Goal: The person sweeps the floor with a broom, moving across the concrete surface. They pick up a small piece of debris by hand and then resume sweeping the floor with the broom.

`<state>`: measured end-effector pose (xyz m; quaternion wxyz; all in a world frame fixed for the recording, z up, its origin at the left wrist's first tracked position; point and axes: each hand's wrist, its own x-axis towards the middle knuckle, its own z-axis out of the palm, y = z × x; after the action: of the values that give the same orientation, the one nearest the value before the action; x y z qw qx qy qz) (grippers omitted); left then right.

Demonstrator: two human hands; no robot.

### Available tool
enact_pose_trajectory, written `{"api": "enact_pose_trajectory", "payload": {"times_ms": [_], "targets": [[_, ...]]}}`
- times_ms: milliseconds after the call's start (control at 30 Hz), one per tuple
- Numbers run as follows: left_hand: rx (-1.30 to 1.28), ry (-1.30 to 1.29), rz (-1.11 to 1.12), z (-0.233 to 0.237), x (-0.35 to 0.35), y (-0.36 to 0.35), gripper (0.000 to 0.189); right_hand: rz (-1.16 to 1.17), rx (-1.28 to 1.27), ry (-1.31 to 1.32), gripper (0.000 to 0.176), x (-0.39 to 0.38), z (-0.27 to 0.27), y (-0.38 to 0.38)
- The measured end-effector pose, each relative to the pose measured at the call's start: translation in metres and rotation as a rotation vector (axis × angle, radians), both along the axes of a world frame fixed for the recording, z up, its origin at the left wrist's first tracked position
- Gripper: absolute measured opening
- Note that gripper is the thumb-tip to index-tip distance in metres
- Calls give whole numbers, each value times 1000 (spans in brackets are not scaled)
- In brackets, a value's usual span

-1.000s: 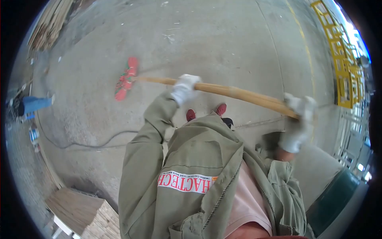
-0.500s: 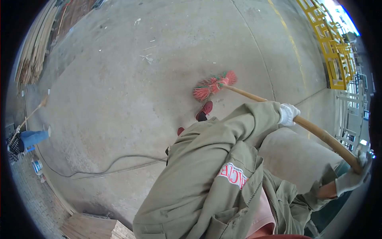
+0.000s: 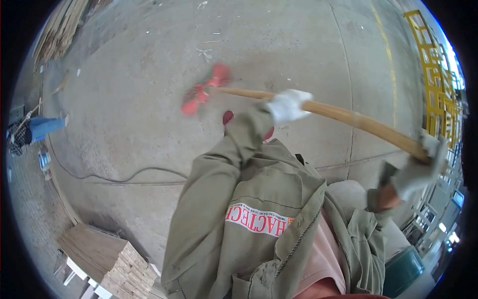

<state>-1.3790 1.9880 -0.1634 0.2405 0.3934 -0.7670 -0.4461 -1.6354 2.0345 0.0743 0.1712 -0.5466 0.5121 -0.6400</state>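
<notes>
A broom with a long wooden handle [image 3: 343,115] stretches across the view; its head of red and green bristles [image 3: 204,90] is on the concrete floor, blurred by motion. My left hand [image 3: 290,106], in a white glove, is wrapped round the handle at its middle. Near the upper end, my gloved right hand [image 3: 423,167] grips the handle too, smeared by movement. The bristles lie just beyond my maroon shoe [image 3: 228,118]. White scraps [image 3: 204,54] litter the floor past the broom head.
A dark hose [image 3: 134,175] crosses the floor at left. Wooden planks [image 3: 59,30] lie far left, where another person [image 3: 42,128] holds a broom. A yellow metal frame [image 3: 433,74] stands at right. Stacked wood [image 3: 99,249] is at lower left, a green container [image 3: 403,271] at lower right.
The broom head has swept left across the floor, away from the yellow frame. Both my hands have moved with the handle, the left one leftward and the right one upward in view.
</notes>
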Motion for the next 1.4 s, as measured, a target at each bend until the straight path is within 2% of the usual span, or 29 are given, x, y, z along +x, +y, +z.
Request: {"api": "enact_pose_trajectory", "payload": {"times_ms": [33, 100, 167, 267, 300, 333, 433, 467, 500, 533, 567, 600, 633, 700, 733, 800, 867, 933, 1033, 1167, 1267, 1300, 1367, 1400], "targets": [[18, -86, 65, -17, 27, 1, 27, 194, 12, -251, 17, 30, -20, -9], [-11, -172, 144, -37, 72, 6, 24, 123, 32, -381, 15, 90, -34, -5], [-16, -231, 182, -59, 110, 6, 21, 447, 77, -469, 13, 102, -57, -3], [29, -361, 244, -86, 162, 13, 17, 430, 307, -466, 16, 134, -98, 7], [-30, -408, 248, -98, 179, 18, 16, 424, 411, -461, 17, 134, -111, 11], [-89, -449, 245, -107, 183, 23, 15, 388, 411, -458, 17, 127, -115, 18], [-77, -505, 123, -76, 142, 20, 15, 383, 367, -564, 18, 101, -121, 31], [-66, -547, 79, -61, 131, 21, 15, 290, 344, -540, 20, 83, -106, 38], [10, -452, 57, -47, 107, 22, 15, 205, 316, -515, 22, 56, -83, 46], [84, -359, 38, -29, 73, 24, 16, 25, 288, -433, 29, 30, -61, 60], [91, -316, -49, -8, 36, 23, 21, -55, 226, -339, 35, -7, -41, 75], [54, -255, -174, -1, -2, 24, 25, -299, 184, -172, 38, -38, -15, 94], [45, -174, -292, 16, -40, 31, 26, -426, 143, -64, 40, -73, 11, 120], [26, 70, -507, 41, -117, 52, 27, -486, 57, 239, 41, -123, 70, 183], [40, 80, -593, 59, -150, 63, 28, -765, 66, 516, 40, -112, 92, 195], [48, 70, -810, 73, -219, 88, 29, -1003, 20, 627, 37, -112, 129, 232], [13, 61, -928, 87, -266, 104, 28, -960, -36, 461, 35, -129, 148, 268], [52, 129, -968, 81, -300, 113, 28, -994, 55, 427, 34, -134, 151, 280], [20, 108, -943, 43, -334, 108, 28, -951, 76, 383, 34, -155, 135, 269], [10, 87, -823, 37, -320, 70, 28, -806, 50, 320, 35, -176, 115, 230], [-12, 26, -588, 29, -273, 20, 27, -695, 36, 311, 33, -173, 100, 158], [7, -12, -520, 25, -247, -1, 26, -762, 92, 547, 31, -148, 80, 122], [18, -93, -375, 13, -185, -39, 25, -677, 112, 729, 32, -117, 43, 69], [95, -138, -302, 5, -152, -55, 26, -540, 109, 532, 31, -106, 23, 48]]}}
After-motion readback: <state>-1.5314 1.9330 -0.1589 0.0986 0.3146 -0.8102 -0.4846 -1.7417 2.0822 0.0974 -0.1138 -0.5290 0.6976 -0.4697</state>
